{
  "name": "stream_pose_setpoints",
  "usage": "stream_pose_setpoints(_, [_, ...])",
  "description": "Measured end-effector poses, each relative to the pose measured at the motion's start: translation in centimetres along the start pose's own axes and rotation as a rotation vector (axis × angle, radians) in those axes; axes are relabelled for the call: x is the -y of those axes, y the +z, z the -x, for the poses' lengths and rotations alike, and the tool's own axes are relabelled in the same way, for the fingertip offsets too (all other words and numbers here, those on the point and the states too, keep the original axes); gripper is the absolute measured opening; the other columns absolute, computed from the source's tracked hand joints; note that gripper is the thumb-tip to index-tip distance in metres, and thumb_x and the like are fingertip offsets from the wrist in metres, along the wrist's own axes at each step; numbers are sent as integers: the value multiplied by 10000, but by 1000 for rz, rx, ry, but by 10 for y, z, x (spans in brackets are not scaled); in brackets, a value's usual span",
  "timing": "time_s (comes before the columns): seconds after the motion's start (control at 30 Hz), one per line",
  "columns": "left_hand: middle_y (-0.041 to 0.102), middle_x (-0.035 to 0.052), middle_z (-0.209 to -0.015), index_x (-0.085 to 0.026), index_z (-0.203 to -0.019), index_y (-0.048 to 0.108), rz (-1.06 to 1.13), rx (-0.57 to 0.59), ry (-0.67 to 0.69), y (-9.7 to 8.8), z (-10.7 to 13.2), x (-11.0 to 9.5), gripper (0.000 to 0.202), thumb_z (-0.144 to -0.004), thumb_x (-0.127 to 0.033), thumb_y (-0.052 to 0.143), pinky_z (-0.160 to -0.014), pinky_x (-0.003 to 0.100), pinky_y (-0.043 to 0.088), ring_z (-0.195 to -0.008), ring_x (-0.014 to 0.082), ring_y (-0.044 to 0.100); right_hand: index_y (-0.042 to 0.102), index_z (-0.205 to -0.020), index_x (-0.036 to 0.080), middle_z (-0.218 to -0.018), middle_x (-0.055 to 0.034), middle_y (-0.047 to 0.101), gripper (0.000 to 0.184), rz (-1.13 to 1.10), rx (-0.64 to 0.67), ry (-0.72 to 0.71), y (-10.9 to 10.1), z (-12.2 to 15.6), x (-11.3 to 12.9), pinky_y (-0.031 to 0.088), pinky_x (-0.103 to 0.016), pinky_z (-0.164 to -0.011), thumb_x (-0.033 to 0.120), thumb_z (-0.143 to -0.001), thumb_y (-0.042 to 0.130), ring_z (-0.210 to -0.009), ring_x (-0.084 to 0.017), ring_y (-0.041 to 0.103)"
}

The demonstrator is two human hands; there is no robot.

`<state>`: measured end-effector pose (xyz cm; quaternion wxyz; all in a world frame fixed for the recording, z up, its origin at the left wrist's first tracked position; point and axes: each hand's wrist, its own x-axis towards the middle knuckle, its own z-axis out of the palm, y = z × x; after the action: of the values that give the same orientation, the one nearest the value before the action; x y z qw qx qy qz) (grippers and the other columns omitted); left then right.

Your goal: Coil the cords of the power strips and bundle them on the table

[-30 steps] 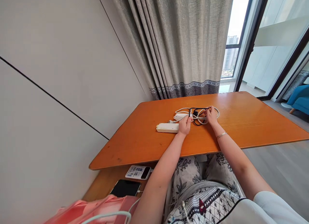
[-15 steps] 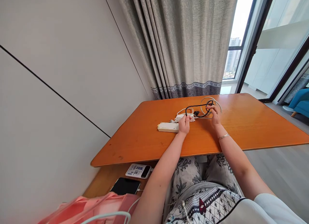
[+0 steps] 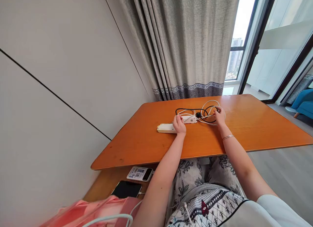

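A cream power strip (image 3: 165, 128) lies on the orange wooden table (image 3: 244, 122). A second white power strip (image 3: 189, 119) lies just behind it. My left hand (image 3: 179, 125) is closed, pinching the black cable (image 3: 187, 109) where it runs leftward. My right hand (image 3: 220, 116) is closed on the coiled black and white cables (image 3: 209, 107) at the right. Both coils rest on the tabletop between my hands.
A grey curtain (image 3: 186, 41) hangs behind the table, next to a glass door (image 3: 276, 44). A white wall runs along the left. On a lower wooden surface lie a black phone (image 3: 127, 189) and a white device (image 3: 140, 173). Pink cloth (image 3: 97, 212) fills the bottom left.
My right hand lowered the raised cable loops back onto the table. My left hand slid left, drawing the black cable out into a longer loop.
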<state>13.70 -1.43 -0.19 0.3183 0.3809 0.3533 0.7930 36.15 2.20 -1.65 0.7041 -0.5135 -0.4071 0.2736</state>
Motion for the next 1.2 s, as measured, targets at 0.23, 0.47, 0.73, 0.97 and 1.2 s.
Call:
stream_pose_setpoints(0.23, [292,-72,-535,-205,-670,426,185,-171,-60,-5,-16,-5,488,-841,-631,593,-453,232,161,-452,67,240,672,-1031,128,-727,8,588,364,70,-139,-24,-7,1,11,403,-262,-613,240,-718,523,-627,-131,491])
stream_pose_setpoints(0.47, [274,-87,-509,-207,-670,404,226,-267,-78,-12,-26,-7,448,-856,-575,581,-451,225,140,-434,63,224,644,-1151,112,-634,40,501,447,154,-245,-114,-16,-6,18,403,-251,-567,234,-803,392,-555,-131,462])
stream_pose_setpoints(0.73, [298,-83,-490,-204,-652,402,215,-264,-70,-13,-27,-12,410,-865,-507,577,-451,217,161,-427,62,242,713,-965,180,-918,-72,725,277,740,119,-149,-12,6,18,487,-315,-818,244,-848,470,-868,-201,652])
stream_pose_setpoints(0.97, [304,-75,-498,-200,-640,424,190,-218,-77,-10,-21,-11,411,-850,-508,598,-452,222,158,-439,63,242,684,-1155,140,-1224,-189,668,340,1073,249,-165,-12,15,14,371,-414,-1003,167,-853,530,-1191,-314,534])
stream_pose_setpoints(1.2, [293,-72,-503,-202,-622,422,176,-192,-82,-10,-20,-9,450,-812,-556,623,-455,235,144,-445,62,236,706,-1135,156,-1155,-176,700,315,1153,305,-188,-9,14,13,369,-408,-998,318,-919,543,-1175,-315,551])
